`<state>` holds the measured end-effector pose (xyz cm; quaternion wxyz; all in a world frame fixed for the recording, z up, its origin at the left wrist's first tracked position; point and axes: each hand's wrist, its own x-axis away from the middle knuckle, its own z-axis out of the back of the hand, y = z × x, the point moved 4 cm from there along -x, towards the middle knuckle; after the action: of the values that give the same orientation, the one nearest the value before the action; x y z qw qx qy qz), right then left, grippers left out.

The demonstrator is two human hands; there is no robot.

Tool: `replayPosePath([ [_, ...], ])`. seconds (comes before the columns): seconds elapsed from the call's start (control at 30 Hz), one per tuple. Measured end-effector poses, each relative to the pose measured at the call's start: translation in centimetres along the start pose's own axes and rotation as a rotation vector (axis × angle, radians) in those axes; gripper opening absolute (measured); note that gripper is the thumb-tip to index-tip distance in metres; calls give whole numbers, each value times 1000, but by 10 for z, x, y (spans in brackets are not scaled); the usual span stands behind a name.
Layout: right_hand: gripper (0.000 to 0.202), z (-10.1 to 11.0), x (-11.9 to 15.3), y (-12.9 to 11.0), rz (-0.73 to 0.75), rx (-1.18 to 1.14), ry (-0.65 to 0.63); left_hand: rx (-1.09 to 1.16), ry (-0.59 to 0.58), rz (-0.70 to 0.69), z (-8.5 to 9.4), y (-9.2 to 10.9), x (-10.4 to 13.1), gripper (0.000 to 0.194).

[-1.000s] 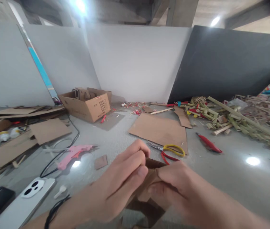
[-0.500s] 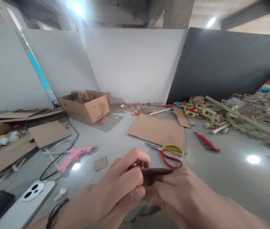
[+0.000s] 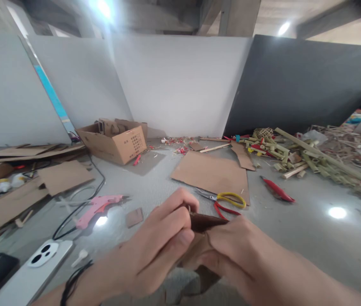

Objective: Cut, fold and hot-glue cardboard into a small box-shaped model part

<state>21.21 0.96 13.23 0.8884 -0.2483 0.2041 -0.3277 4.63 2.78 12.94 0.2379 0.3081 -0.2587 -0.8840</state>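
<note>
Between my two hands is a folded piece of brown cardboard [image 3: 196, 246], low in the middle of the head view. My left hand [image 3: 164, 240] is closed on its left side, fingers curled over the upper edge and thumb along the near face. On the right side my right hand [image 3: 237, 250] grips the same piece, its fingertips partly hidden behind and inside the fold. Just beyond the hands lie scissors [image 3: 221, 199] with one yellow and one red handle loop, their blades resting near a flat cardboard sheet [image 3: 212, 170].
To the left lie a pink glue gun [image 3: 95, 210] with its cord, a small cardboard square [image 3: 134, 217], a white phone [image 3: 35, 272] and cardboard sheets [image 3: 65, 176]. A cardboard box [image 3: 113, 142] stands farther back. A red knife [image 3: 277, 189] and bamboo pieces [image 3: 314, 163] lie right.
The cardboard in my hands has tilted, showing more of its inner face and lower part. My right hand has shifted slightly left and up, covering part of the red scissor handle.
</note>
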Motion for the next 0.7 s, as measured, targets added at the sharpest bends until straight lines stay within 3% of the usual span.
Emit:
replayPosePath([
  [0.17,30,-3,-7,10,-64,-205,-75,92,-30,158,1,1,-5,23],
  [0.7,27,-7,-7,17,-183,-286,-122,197,-28,193,-3,-5,-5,18],
])
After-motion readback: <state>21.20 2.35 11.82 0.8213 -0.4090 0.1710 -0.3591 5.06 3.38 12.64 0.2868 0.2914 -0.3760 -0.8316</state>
